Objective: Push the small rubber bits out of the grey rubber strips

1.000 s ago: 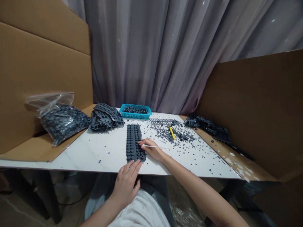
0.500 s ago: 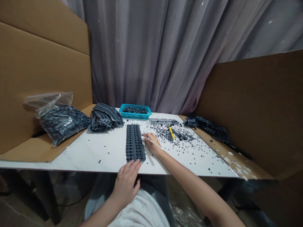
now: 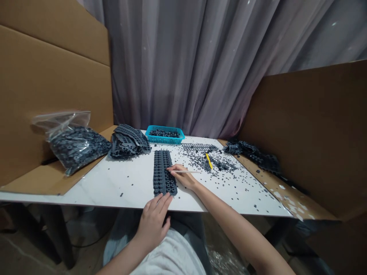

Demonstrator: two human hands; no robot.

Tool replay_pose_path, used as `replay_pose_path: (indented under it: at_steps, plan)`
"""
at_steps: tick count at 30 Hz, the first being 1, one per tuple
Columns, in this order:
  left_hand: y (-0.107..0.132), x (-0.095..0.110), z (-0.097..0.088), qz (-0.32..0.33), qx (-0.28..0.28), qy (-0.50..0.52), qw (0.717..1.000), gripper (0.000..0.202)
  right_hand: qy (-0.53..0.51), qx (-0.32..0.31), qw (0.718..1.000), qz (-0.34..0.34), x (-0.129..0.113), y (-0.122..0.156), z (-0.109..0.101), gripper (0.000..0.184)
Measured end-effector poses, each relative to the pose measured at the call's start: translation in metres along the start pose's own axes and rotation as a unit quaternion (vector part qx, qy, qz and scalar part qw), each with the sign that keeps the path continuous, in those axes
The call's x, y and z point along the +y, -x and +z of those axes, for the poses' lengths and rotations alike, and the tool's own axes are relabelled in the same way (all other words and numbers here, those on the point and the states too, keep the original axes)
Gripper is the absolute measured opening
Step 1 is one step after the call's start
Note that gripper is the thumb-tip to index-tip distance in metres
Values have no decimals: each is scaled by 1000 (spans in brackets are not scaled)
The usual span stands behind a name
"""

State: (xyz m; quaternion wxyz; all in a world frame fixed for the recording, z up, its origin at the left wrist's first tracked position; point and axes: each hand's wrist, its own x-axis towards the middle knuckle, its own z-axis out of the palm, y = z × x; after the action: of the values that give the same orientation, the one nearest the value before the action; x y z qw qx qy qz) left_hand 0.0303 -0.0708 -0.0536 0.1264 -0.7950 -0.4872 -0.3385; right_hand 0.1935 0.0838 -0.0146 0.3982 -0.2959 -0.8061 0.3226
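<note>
The right hand [image 3: 183,177] pinched a thin white stick [image 3: 187,172] against the dark rubber strip [image 3: 163,172] on the white bench [image 3: 114,183]. The left hand [image 3: 153,221] rested at the strip's near end, fingers [image 3: 163,200] touching it. Small dark bits [image 3: 206,160] lay scattered beside a yellow tool [image 3: 209,160].

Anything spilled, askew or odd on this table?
Yes: small dark bits lie strewn over the white table, thickest around the yellow tool right of the black sheet, a few on the right cardboard. Otherwise nothing stands out; the right hand holds a thin stick at the sheet.
</note>
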Motion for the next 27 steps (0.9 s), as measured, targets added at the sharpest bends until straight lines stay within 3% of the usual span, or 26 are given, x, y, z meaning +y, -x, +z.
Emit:
replay_pose_path:
  at_steps: [11, 17, 21, 24, 27]
  plan:
    - [0, 0, -1, 4, -1, 1, 1000, 48, 66, -2, 998, -20, -7, 1, 0, 23]
    - [-1, 0, -3, 6, 0, 3, 1000, 48, 166, -6, 986, -20, -3, -3, -2, 17]
    - [-2, 1, -3, 7, 5, 10, 1000, 47, 214, 41, 976, 8, 8, -13, -6, 18]
    - [-1, 1, -2, 4, -1, 4, 1000, 47, 186, 87, 978, 22, 14, -18, -9, 21]
    - [0, 1, -1, 1, -6, 0, 1000, 48, 110, 58, 992, 10, 14, -17, -9, 23]
